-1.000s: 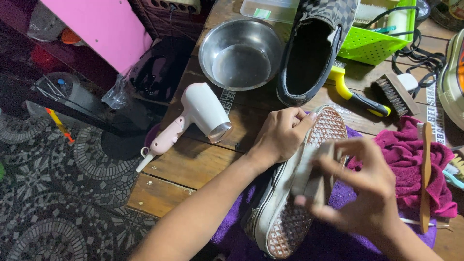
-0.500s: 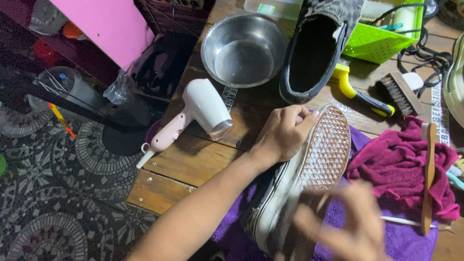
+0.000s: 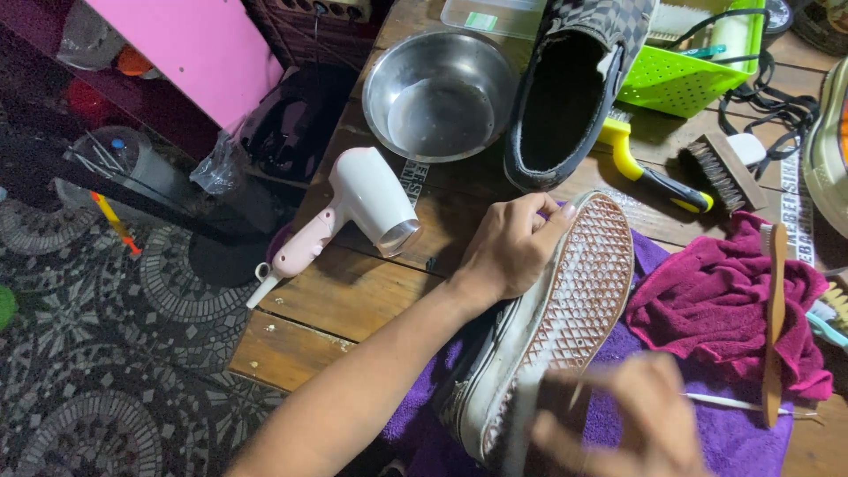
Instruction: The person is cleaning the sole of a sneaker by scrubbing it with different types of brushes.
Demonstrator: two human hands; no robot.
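Left hand [image 3: 512,252] grips the shoe [image 3: 548,327], sole up on the purple towel [image 3: 707,433], as before. Right hand [image 3: 632,424] has slid from mid-sole to the heel; now a blur, grasp unreadable, brush [image 3: 521,424] barely made out. Steel bowl [image 3: 439,93] holds a film of water. Green basket [image 3: 685,75] cut off, contents unclear. Second shoe [image 3: 574,88] lies beside the bowl.

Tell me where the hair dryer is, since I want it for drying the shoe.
In the head view, the hair dryer lies on the wooden table, left of the left hand and just below the metal bowl.
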